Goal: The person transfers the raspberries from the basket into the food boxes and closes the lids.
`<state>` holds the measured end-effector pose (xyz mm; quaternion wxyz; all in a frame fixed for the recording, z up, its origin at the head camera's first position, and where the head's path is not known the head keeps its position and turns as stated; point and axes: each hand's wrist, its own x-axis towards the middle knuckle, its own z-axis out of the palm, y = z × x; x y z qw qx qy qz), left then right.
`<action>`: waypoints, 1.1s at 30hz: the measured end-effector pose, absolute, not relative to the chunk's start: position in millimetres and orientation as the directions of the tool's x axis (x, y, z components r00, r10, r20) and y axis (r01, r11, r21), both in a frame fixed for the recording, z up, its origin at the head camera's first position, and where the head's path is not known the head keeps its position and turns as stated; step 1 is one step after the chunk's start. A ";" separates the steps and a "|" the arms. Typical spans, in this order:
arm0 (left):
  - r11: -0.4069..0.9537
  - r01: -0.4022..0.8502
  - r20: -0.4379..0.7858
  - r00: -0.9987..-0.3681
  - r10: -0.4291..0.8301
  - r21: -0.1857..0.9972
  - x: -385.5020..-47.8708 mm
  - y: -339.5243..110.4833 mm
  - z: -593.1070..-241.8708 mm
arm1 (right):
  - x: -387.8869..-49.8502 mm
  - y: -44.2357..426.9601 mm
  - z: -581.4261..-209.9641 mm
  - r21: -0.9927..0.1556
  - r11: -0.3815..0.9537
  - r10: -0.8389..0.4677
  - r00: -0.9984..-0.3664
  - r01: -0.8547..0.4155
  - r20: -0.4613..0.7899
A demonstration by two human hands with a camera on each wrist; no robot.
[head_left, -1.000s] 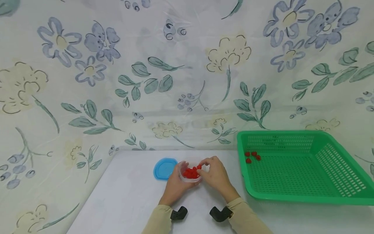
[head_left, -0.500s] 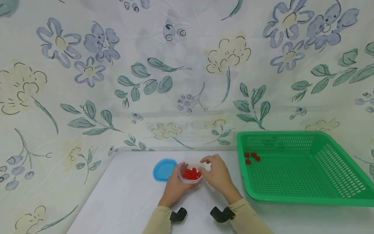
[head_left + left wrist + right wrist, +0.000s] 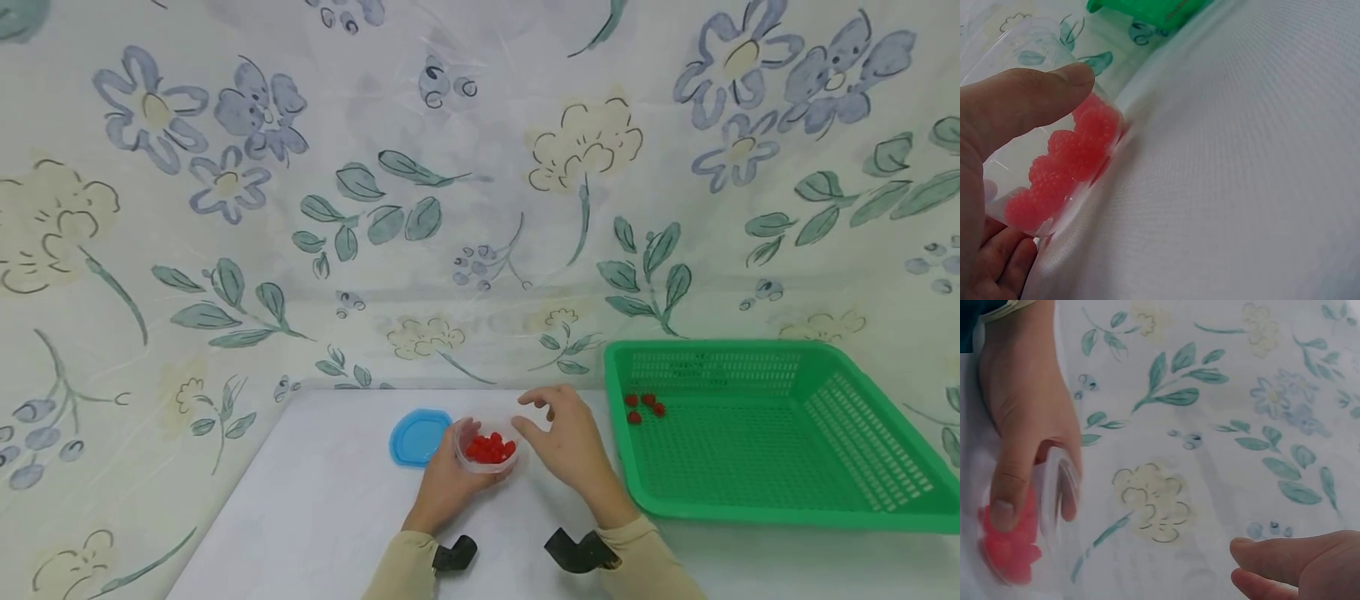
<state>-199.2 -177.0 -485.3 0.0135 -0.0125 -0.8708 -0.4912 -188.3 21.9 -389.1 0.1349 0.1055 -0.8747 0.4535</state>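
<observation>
My left hand (image 3: 444, 487) grips a small clear plastic tub (image 3: 486, 468), with its thumb along the near side. Inside lie several red raspberries (image 3: 491, 448); through the clear wall of the tub in the left wrist view, the raspberries (image 3: 1072, 156) show a bumpy surface. Just right of the tub, my right hand (image 3: 568, 437) is raised off the table, thumb and fingers parted with nothing between them. A blue lid (image 3: 420, 438) lies flat on the table, left of the tub and partly behind the left hand.
A green plastic basket (image 3: 750, 512) with slotted walls stands on the right. Several darker red raspberries (image 3: 647, 402) lie in its back left corner. Behind the white table (image 3: 300, 500) hangs a floral sheet (image 3: 480, 192).
My right hand held a raspberry at the tub a second ago. It has let go and drawn back right and slightly up, fingers spreading apart. The left hand stays on the tub.
</observation>
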 end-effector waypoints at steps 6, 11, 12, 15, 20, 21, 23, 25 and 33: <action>0.517 0.011 0.011 -1.000 0.003 0.856 -196.7 -177.9 -484.8 | -184.3 30.0 -380.1 -0.764 0.559 -0.043 -0.932 -0.322 0.360; 0.523 0.010 0.015 -1.000 -0.006 0.852 -196.1 -178.1 -483.3 | -185.0 39.0 -371.2 -0.774 0.533 -0.031 -0.922 -0.341 0.385; 0.517 0.011 0.015 -1.000 -0.004 0.856 -196.1 -178.1 -483.0 | -185.0 41.6 -369.4 -0.778 0.531 -0.024 -0.924 -0.336 0.383; 0.506 0.015 0.015 -1.000 0.005 0.862 -196.7 -177.6 -483.1 | -183.8 50.7 -363.7 -0.785 0.530 -0.007 -0.927 -0.322 0.375; 0.504 0.028 0.022 -1.000 0.017 0.863 -197.9 -176.7 -485.0 | -183.3 68.4 -358.4 -0.797 0.524 0.018 -0.932 -0.299 0.362; 0.501 0.030 0.024 -1.000 0.019 0.865 -197.7 -177.0 -485.3 | -183.9 72.1 -358.2 -0.804 0.520 0.023 -0.936 -0.289 0.351; 0.494 0.040 0.032 -0.999 0.026 0.869 -197.3 -177.2 -485.1 | -185.8 80.1 -357.8 -0.819 0.506 0.031 -0.943 -0.272 0.332; 0.493 0.047 0.036 -0.999 0.031 0.869 -196.8 -177.5 -484.7 | -187.8 88.1 -358.5 -0.831 0.494 0.037 -0.948 -0.257 0.316; 0.505 0.052 0.039 -0.999 0.035 0.861 -196.5 -179.0 -483.4 | -195.2 118.3 -358.4 -0.827 0.510 0.044 -0.953 -0.237 0.300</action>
